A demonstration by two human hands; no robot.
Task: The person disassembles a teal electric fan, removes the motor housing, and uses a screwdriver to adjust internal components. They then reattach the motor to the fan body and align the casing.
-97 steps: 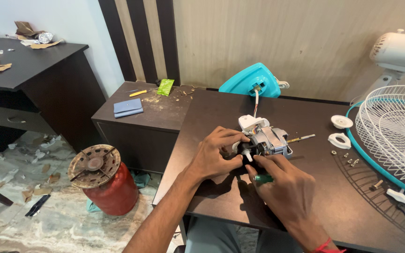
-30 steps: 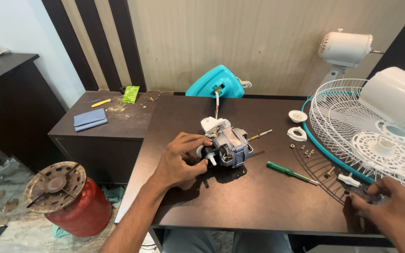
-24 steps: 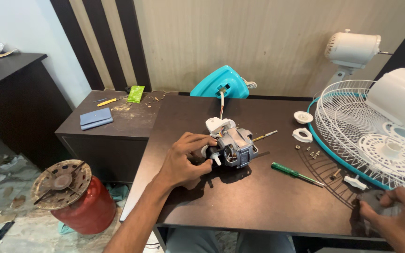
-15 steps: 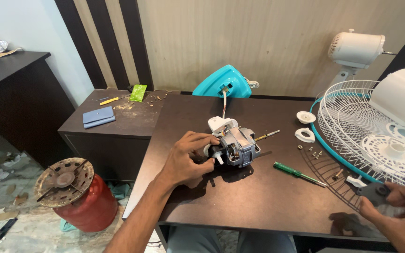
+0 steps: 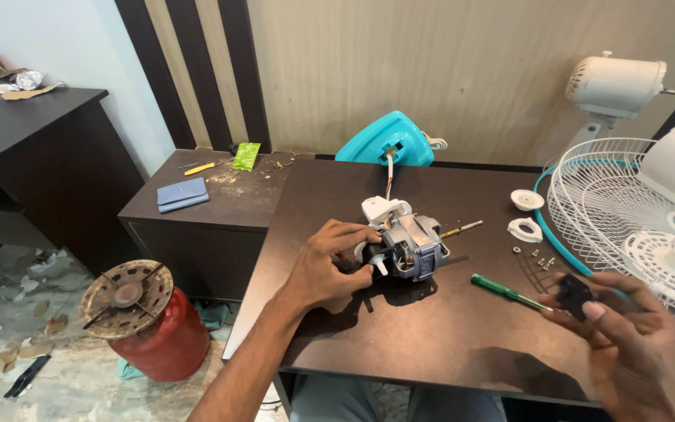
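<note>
A green-handled screwdriver [image 5: 503, 292] lies on the dark tabletop [image 5: 400, 344], near a few small screws [image 5: 537, 258] and two white plastic caps [image 5: 525, 215]. A white wire fan guard [image 5: 626, 211] rests at the right edge, a teal fan base [image 5: 388, 141] at the back. On the side cabinet [image 5: 197, 227] sits a blue wallet [image 5: 182, 194]. A red gas cylinder [image 5: 150, 328] stands on the floor.

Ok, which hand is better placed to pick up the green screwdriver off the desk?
Probably the right hand. It hovers right beside the screwdriver, near its tip, though it already holds a small black part. The left hand grips the fan motor on the dark desk, farther away.
</note>
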